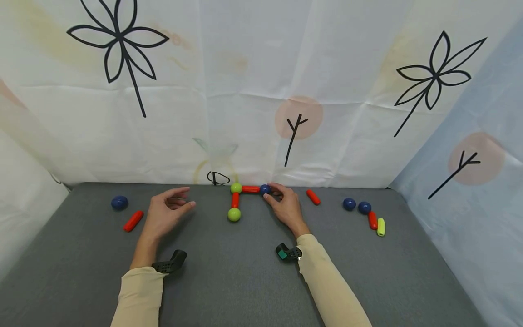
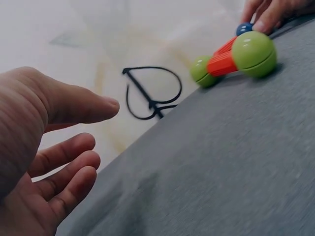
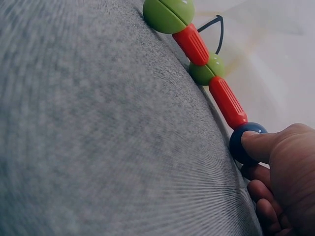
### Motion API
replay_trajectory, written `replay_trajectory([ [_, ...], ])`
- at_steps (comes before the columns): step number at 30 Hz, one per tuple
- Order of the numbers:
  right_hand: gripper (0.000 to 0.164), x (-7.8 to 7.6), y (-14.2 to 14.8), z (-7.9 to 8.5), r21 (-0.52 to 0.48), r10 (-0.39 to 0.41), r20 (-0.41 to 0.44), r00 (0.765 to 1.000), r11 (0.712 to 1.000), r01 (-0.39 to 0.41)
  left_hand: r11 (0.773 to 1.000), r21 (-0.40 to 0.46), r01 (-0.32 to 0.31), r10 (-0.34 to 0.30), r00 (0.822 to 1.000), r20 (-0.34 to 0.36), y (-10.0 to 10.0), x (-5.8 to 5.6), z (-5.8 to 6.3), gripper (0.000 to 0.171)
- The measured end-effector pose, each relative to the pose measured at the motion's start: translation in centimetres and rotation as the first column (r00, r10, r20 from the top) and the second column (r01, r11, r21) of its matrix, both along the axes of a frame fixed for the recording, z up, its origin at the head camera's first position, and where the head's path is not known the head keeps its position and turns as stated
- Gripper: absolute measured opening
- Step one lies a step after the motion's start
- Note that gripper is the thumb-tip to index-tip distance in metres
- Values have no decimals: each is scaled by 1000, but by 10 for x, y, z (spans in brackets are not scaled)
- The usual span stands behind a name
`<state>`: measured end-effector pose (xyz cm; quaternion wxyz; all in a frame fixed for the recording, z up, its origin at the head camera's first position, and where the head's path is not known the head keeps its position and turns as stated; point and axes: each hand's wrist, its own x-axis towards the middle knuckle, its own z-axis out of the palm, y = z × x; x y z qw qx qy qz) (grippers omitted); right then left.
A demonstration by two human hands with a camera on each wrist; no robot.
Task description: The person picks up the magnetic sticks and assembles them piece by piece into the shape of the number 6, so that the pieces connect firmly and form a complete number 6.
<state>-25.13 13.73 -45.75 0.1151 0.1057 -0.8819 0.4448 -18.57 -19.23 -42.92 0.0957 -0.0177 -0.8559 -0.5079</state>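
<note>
An L-shaped chain lies at the back of the grey table: a near green ball [image 1: 234, 214], a red rod [image 1: 234, 200], a corner green ball [image 1: 236, 188], a second red rod [image 1: 250, 189] and a blue ball [image 1: 264, 190] at the right end. My right hand [image 1: 287, 206] pinches that blue ball between thumb and fingers, plain in the right wrist view too. To the left of the chain, my left hand [image 1: 166, 213] hovers with fingers loosely bent and thumb apart, holding nothing. A loose blue ball [image 1: 120, 203] and red rod [image 1: 133, 221] lie left of it.
Right of my right hand lies a red rod [image 1: 313, 197]. Farther right are a blue ball [image 1: 349, 204], another blue ball [image 1: 365, 208], a red rod [image 1: 372, 220] and a yellow-green rod [image 1: 381, 227]. A printed white cloth [image 1: 245, 113] hangs behind the table edge.
</note>
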Motion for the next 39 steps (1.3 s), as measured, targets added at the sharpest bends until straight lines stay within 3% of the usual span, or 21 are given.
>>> replay_trajectory([
  [7, 38, 0, 1, 0, 2, -1, -2, 1000, 1000, 1, 997, 20, -78, 78, 997, -3, -11, 6, 1, 45],
  [20, 37, 0, -1, -3, 26, -3, 3, 1000, 1000, 3, 993, 47, -111, 112, 994, -16, -19, 11, 2, 47],
  [29, 38, -1, 0, -2, 17, -13, 17, 1000, 1000, 13, 992, -26, -125, 124, 992, -11, -45, 19, 4, 51],
  [34, 38, -1, 0, -2, 12, -14, 23, 1000, 1000, 14, 987, -80, -136, 133, 990, -48, -62, 26, 1, 49],
  [39, 37, -2, 1, -3, 12, -8, 13, 1000, 1000, 8, 979, -80, -185, 178, 980, -85, -71, 32, -1, 45],
])
